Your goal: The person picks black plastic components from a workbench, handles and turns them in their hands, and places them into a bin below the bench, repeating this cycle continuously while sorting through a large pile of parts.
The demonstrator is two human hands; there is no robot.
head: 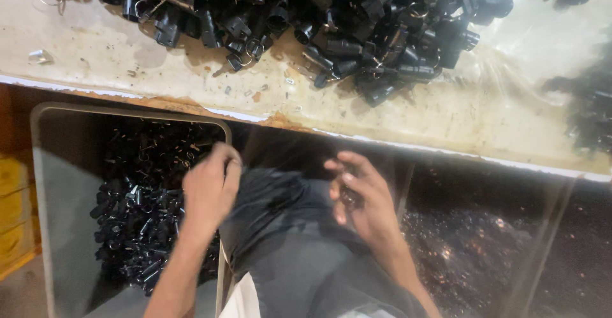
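My left hand (209, 190) hangs over the right rim of a grey bin (64, 178), fingers curled loosely; whether it holds anything cannot be made out. The bin holds several small black plastic parts (137, 216). My right hand (360, 197) is above my lap, below the table edge, its fingers closed around a small dark part (347, 195) that barely shows. A big heap of black plastic parts with metal rings (344, 18) lies on the worn white table (446, 114) above both hands.
A second dark heap (590, 108) sits at the table's right edge, blurred. A clear plastic container (497, 241) with dark speckled contents stands right of my lap. Yellow crates (13, 209) are at far left. A small metal bit (39, 55) lies on the table.
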